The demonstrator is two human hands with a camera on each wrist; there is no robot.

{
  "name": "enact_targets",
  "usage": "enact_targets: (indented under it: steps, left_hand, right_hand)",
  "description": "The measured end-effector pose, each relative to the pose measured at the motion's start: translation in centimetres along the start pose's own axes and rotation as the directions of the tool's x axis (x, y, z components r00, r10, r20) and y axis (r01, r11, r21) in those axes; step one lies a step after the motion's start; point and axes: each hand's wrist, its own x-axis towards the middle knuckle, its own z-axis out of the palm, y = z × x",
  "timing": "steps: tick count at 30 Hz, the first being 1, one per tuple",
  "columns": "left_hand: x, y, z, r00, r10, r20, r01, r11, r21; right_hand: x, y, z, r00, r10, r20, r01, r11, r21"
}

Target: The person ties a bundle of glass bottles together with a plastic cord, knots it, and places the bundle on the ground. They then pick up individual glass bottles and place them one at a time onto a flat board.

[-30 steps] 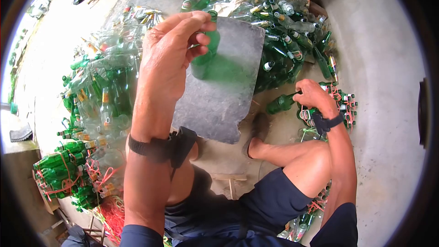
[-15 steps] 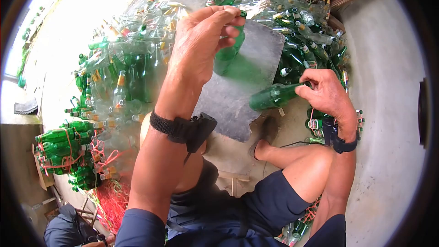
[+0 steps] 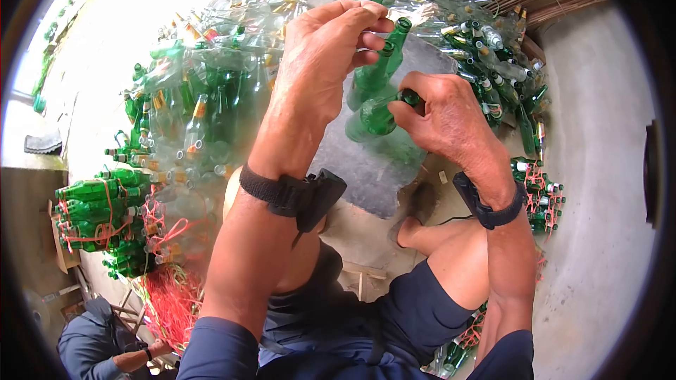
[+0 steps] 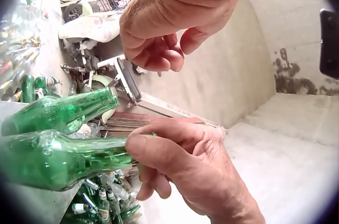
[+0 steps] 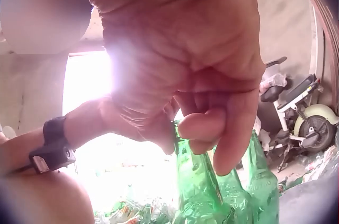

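Note:
My right hand [image 3: 447, 116] pinches a green glass bottle [image 3: 372, 118] by its neck, low over a dark grey slab [image 3: 362, 190]. In the left wrist view this bottle's body [image 4: 39, 158] lies close beside another green bottle [image 4: 63, 112] with an uncapped mouth. Behind the held one, the head view shows two green bottles, a nearer bottle [image 3: 370, 79] and a farther bottle [image 3: 399, 36]. My left hand [image 3: 327, 49] hovers by their necks, holding nothing; its fingers [image 4: 169, 57] hang loosely curled.
Piles of clear and green bottles flank the slab, a left pile [image 3: 211, 105] and a right pile [image 3: 496, 88]. Tied bottle bundles [image 3: 98, 214] sit at lower left near red plastic string [image 3: 172, 302]. Another person's sleeve [image 3: 91, 348] shows there. A motorbike [image 5: 307, 113] stands beyond.
My right hand has carried the green bottle from the bundles on the right, leftward and up, over the slab. My left hand keeps much the same pose while the head view has shifted.

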Motion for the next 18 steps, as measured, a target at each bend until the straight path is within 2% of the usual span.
enact_targets:
  steps: [18]
  left_hand:
    - [-0.5, 0.5, -1.1, 1.0, 0.023, -0.02, -0.024, 1.0, -0.011]
  right_hand:
    - [2.6, 0.4, 4.5, 0.997, -0.072, -0.014, 0.071, 0.995, -0.068]
